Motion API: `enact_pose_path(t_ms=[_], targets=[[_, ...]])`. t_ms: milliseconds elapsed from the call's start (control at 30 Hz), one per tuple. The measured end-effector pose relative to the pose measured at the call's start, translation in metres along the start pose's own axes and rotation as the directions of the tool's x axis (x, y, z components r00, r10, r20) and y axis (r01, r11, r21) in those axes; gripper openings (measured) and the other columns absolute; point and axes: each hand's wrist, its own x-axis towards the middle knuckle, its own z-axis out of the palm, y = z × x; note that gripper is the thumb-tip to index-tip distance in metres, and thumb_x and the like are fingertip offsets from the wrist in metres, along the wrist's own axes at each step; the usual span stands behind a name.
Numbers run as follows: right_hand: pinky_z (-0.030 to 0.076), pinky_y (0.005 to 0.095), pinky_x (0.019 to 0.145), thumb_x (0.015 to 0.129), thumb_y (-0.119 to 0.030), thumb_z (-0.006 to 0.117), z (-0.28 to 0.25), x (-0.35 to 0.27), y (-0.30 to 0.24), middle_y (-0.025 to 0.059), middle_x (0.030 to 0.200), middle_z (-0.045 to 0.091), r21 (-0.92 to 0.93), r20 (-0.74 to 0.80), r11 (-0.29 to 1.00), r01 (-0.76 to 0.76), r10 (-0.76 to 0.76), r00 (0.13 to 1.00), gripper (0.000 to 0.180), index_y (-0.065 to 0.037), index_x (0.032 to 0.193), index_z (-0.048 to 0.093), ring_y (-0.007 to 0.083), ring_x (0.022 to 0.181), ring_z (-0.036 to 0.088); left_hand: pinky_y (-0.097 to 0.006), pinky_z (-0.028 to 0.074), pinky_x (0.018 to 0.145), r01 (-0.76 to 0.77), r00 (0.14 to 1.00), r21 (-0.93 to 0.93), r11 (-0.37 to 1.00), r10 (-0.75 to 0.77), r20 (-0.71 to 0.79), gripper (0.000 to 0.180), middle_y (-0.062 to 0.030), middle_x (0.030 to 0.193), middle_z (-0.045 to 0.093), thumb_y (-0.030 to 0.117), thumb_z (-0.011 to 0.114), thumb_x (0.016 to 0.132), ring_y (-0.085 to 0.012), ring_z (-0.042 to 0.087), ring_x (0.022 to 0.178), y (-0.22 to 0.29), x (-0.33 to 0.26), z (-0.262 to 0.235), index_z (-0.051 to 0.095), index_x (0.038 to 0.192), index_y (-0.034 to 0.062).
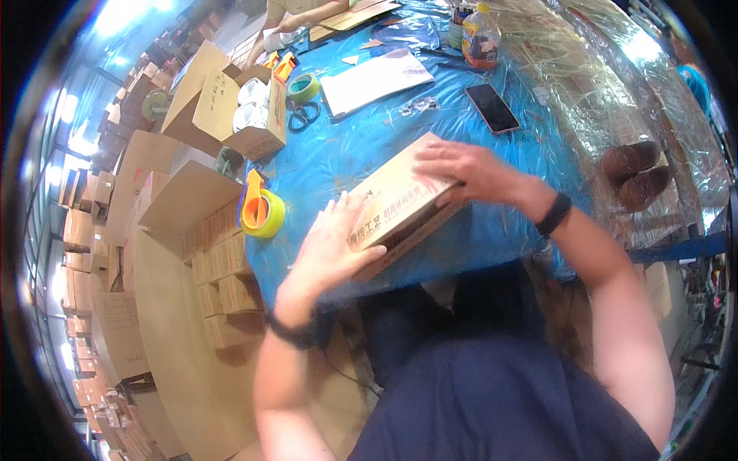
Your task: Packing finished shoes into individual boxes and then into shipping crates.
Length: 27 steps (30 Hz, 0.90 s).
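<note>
A long, narrow brown cardboard box (396,201) with dark print sits slantwise on the blue plastic-covered table (307,184), near its front edge. My left hand (327,244) grips the box's near-left end, fingers over the top and thumb along the front side. At the far-right end, my right hand (478,173) has its fingers across the top and its thumb at the front side. Both hands wear dark wristbands. Just left of my left hand lies an orange tape dispenser (254,196) with a yellow tape roll (274,223).
An open carton (261,142) with white rolled items stands at the back left, beside scissors (304,115) and green tape (303,88). White paper (377,81), a phone (492,107) and a bottle (481,38) lie beyond. Lower left, a big carton (161,307) holds small boxes. A co-worker's arm (323,11) shows at the back.
</note>
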Motion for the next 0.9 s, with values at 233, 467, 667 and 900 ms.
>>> enact_pose_path(t_ms=[233,467,667,900], targets=[[0.037,0.0452,0.117,0.075,-0.016,0.081,0.004,-0.064,0.003,0.0072,0.148,0.052,-0.376,-0.066,0.923,0.081,-0.114,0.991,0.068,-0.016,0.139,0.057,0.0233,0.134,0.052,-0.049,0.029,0.118,-0.217,0.941,0.308,0.926,0.282,-0.187,0.053,-0.0193,0.153,0.044,0.016,0.065,0.091,-0.0358,0.042,0.141,-0.001,-0.078,0.075,0.053,0.141,0.0069],[0.032,0.0377,0.116,0.100,-0.026,0.058,0.046,-0.019,-0.024,0.0158,0.146,0.051,0.736,0.018,0.531,-0.419,0.604,0.797,0.058,-0.002,0.149,0.040,0.0240,0.137,0.045,-0.044,0.019,0.121,0.216,0.806,-0.841,0.495,-0.577,-0.133,0.070,-0.0204,0.153,0.040,0.025,0.069,0.093,-0.0303,0.032,0.145,-0.057,-0.067,0.119,0.037,0.151,0.0034],[0.028,0.0409,0.119,0.092,-0.015,0.069,0.027,0.014,-0.137,0.0152,0.152,0.044,0.724,0.137,0.647,-0.239,0.206,0.969,0.064,-0.003,0.148,0.040,0.0275,0.145,0.038,-0.043,0.034,0.114,-0.065,0.395,-0.988,0.137,-0.906,-0.151,0.081,-0.0124,0.150,0.044,0.018,0.072,0.086,-0.0265,0.041,0.139,-0.031,-0.243,0.035,0.031,0.154,0.0037],[0.048,0.0393,0.099,0.085,-0.001,0.067,0.067,0.035,-0.123,0.0166,0.123,0.064,0.244,0.196,0.930,-0.274,0.230,0.953,0.036,-0.002,0.121,0.062,0.0344,0.118,0.061,-0.054,0.041,0.102,0.910,0.179,-0.058,0.410,-0.517,-0.837,0.102,-0.0157,0.143,0.047,0.028,0.089,0.066,-0.0377,0.050,0.125,-0.107,-0.339,-0.042,0.037,0.154,0.0212]])
